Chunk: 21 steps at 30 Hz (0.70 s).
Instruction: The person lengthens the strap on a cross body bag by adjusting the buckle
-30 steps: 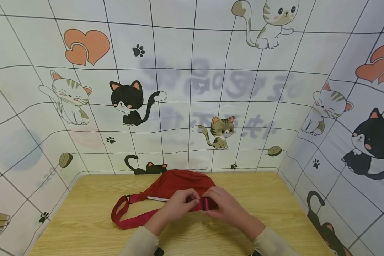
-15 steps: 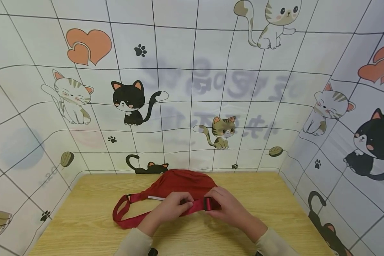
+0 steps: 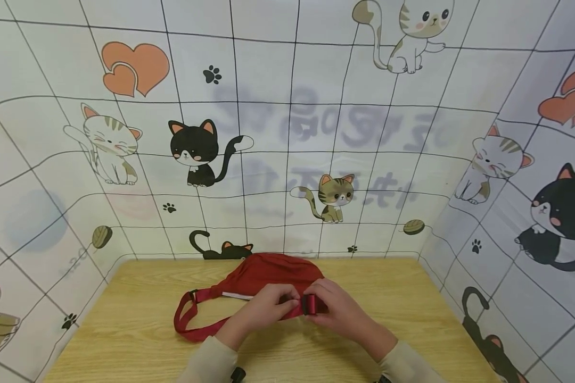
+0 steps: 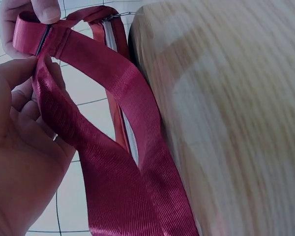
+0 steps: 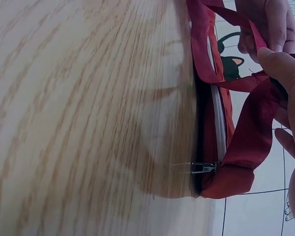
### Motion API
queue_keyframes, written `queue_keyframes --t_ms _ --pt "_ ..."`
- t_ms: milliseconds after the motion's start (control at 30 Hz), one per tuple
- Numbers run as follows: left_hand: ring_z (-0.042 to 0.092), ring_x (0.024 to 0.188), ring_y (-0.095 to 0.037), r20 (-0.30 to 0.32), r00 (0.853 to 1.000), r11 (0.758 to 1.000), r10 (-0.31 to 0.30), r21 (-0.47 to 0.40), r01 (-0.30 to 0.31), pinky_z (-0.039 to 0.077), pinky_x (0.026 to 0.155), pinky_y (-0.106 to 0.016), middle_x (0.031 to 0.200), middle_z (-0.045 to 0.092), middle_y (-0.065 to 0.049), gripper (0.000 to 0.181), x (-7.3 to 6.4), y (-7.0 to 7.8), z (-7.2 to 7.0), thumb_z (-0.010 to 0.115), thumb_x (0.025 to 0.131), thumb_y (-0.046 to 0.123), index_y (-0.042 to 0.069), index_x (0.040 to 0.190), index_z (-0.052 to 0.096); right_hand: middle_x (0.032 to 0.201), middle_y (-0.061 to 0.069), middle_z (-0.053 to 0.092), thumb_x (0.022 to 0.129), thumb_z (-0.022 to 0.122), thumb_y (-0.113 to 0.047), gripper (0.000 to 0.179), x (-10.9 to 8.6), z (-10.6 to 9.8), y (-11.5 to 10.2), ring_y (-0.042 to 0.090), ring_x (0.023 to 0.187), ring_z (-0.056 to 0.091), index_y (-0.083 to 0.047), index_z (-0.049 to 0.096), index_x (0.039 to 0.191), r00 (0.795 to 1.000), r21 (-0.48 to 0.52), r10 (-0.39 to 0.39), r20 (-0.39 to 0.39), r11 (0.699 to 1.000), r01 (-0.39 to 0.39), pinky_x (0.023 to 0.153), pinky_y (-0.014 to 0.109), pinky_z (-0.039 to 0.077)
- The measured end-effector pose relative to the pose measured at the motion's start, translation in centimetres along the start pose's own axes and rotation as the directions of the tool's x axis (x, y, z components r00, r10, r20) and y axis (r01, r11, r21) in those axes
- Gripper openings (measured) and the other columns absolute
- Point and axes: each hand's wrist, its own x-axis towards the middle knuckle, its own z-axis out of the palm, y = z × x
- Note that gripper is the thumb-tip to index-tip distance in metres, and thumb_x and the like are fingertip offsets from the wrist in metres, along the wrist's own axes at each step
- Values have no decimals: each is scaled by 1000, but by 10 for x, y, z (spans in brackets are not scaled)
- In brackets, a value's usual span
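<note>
A red waist bag with a whitish zip lies at the back of the table. Its dark red strap loops out to the left and comes round in front of the bag. My right hand pinches the strap at a dark slider buckle, where the webbing folds into a small loop. Close to the buckle, my left hand pinches the strap between thumb and fingers. From the left wrist, one strand of webbing runs down from those fingertips beside another. The right wrist view shows a metal zip pull on the bag.
The wooden table carries the bag near its back edge. White sheeting with a grid and cartoon cats rises behind and on both sides. A second dark strap slider sits on the left part of the strap.
My left hand slid left along the strap, away from the buckle, and has come back right beside it. The strap's left loop has drawn slightly right. My right hand stays at the buckle.
</note>
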Motion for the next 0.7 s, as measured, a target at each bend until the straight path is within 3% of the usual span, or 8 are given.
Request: queue_keyframes --t_ms 400,567,700 --pt "61 86 -6 19 999 999 -44 12 44 52 78 -27 92 69 12 6 -15 -16 -7 73 109 22 26 105 75 119 -9 66 79 102 -12 56 -3 -2 1 10 109 62 -11 71 126 1000 15 27 -8 1000 -27 92 38 58" --pt "61 86 -6 22 1000 1000 -18 -3 18 52 77 -27 92 69 11 7 -14 -14 -7 70 111 21 20 108 76 120 -10 66 79 102 -10 56 -3 -2 0 9 110 62 -13 71 125 999 27 35 -11 999 -34 92 35 58" --pt "62 87 -6 17 1000 1000 -6 3 6 52 78 -27 93 69 12 7 -10 -9 -7 70 111 21 23 107 75 121 -9 66 79 102 -8 57 -2 -3 -1 8 111 62 -14 70 125 999 44 28 -15 999 -27 93 32 58"
